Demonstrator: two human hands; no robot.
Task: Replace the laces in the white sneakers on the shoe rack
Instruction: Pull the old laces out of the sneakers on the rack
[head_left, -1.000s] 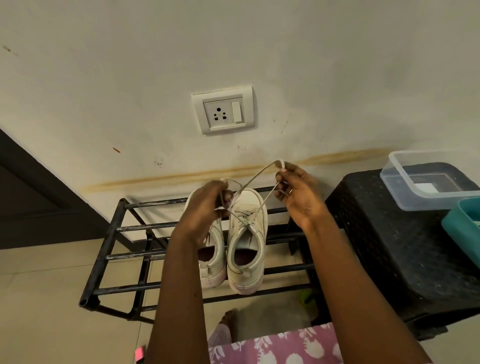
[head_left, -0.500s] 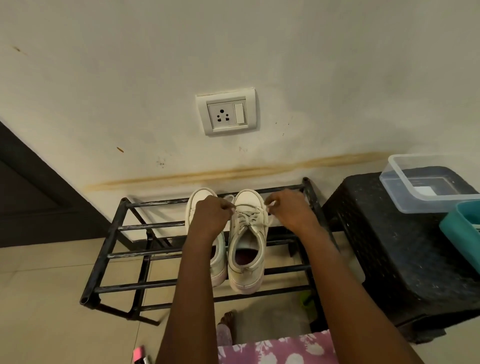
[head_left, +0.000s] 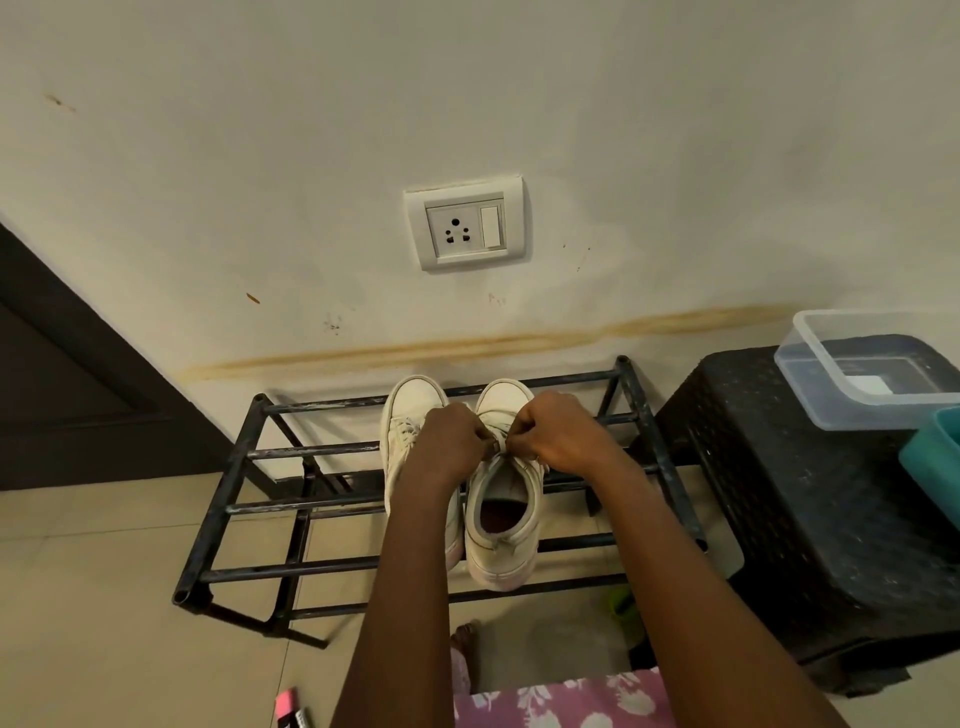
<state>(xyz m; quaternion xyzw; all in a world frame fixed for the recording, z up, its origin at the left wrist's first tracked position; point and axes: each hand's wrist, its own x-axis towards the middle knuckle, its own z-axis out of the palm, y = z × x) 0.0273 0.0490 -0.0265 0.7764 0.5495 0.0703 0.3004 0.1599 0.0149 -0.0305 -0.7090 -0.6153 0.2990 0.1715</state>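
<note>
Two white sneakers stand side by side, toes to the wall, on the black metal shoe rack (head_left: 244, 452). The left sneaker (head_left: 410, 410) is partly covered by my left forearm. Over the right sneaker (head_left: 501, 530) both hands meet at the top of the lacing. My left hand (head_left: 449, 441) and my right hand (head_left: 561, 436) each pinch the white lace (head_left: 497, 446) just above the tongue. Most of the lace is hidden under my fingers.
A black plastic stool (head_left: 810, 519) stands right of the rack, carrying a clear plastic box (head_left: 878, 364) and a teal container (head_left: 935, 462). A wall socket (head_left: 465, 223) sits above the rack. A dark door (head_left: 67, 374) is at the left. A pink object (head_left: 285, 704) lies on the floor.
My hands came down from holding the lace stretched up toward the wall. They have drawn together over the right sneaker's tongue, with the lace pulled in short.
</note>
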